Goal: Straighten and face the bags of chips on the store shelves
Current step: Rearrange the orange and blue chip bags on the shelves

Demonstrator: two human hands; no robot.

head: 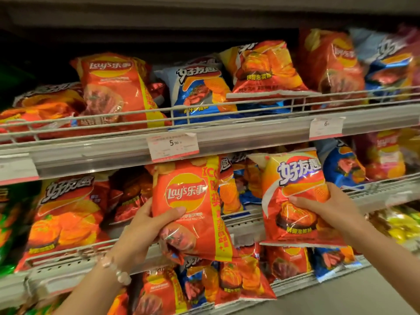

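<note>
Before the middle shelf (250, 226), a red Lay's bag (191, 212) gripped by the left hand (145, 228) and an orange bag (295, 198) gripped by the right hand (327, 205) are held upright mid-facing, apparently needing reseating behind the wire rail (375, 185).

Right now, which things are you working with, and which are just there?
Working with: left hand holding Lay's bag; right hand holding orange bag; shelf bags.
Just there: price tags, bracelet, wire rail.
</note>
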